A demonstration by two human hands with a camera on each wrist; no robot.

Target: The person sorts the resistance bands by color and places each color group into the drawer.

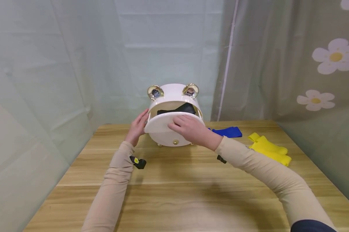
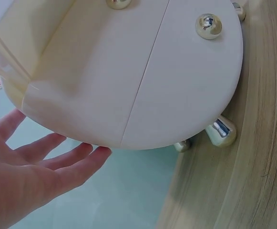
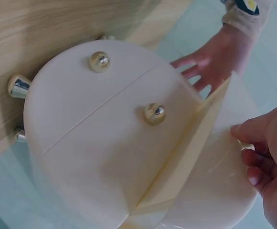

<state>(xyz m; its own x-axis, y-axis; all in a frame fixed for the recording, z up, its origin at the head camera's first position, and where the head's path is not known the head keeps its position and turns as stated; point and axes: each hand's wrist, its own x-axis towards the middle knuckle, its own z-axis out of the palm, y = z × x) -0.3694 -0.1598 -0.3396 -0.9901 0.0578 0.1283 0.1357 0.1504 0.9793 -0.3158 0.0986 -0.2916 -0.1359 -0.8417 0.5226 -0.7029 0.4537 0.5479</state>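
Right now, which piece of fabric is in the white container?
The black fabric, inside the white container; the blue fabric and yellow fabric lie outside it on the table.

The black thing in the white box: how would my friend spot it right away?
On the wooden table, find the white box with two gold-coloured ears. Look in its opening, just behind the white front panel that the right hand holds. The black thing lies there inside the box, unlike the blue cloth and yellow cloth out on the table.
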